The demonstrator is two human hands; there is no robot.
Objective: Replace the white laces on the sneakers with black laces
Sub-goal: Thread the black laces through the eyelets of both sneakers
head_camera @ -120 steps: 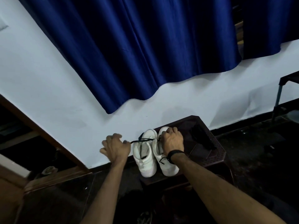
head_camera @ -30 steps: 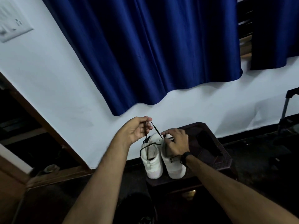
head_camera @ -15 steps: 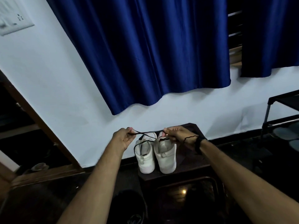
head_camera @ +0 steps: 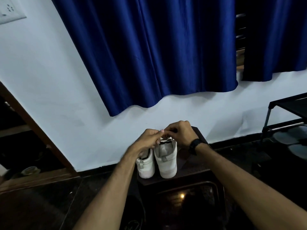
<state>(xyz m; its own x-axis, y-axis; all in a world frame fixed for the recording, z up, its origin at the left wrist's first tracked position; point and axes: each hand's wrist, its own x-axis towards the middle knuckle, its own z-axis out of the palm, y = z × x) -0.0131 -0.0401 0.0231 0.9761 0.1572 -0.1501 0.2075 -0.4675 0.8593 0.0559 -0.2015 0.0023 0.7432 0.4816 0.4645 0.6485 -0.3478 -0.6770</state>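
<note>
Black lace (head_camera: 164,142) seen threaded at collar of right sneaker (head_camera: 166,156) on dark table (head_camera: 196,165); ends apparently pinched between left hand (head_camera: 150,138) and right hand (head_camera: 180,132). Tying judged pending.

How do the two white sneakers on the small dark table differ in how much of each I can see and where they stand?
The left sneaker is partly covered by the left hand; the right sneaker shows its whole heel and collar. The left sneaker's heel sits nearer the camera and lower in the picture than the right one's. Black lace shows across the right sneaker's opening; on the left, I cannot tell. Both are white, stand upright side by side, heels toward the camera.
</note>
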